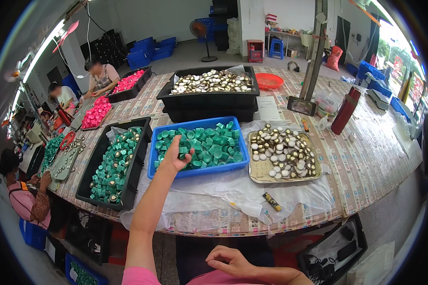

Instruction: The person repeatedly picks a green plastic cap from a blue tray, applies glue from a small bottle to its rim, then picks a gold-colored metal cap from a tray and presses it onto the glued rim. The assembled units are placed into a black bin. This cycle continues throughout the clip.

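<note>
My left hand (178, 156) reaches over a blue tray (199, 170) heaped with small ribbed green cups (216, 147). Its fingers curl round a green cup, with the thumb pointing up. Close to my body, below the table edge, my right hand (230, 261) is loosely closed, and nothing shows in its fingers. Right of the blue tray, a shallow cream tray (261, 177) carries round pieces (290, 152) with white or silvery faces and dark gold-patterned sides. On the left, a black crate (145, 137) contains green cups, some with such round pieces in them.
Behind the blue tray, stacked black crates (209, 100) hold more round pieces. A red plate (269, 81), a phone (301, 106) against a metal post and a dark red flask (346, 110) stand farther right. A yellow-black stick (272, 201) lies near the front. Other people work at left.
</note>
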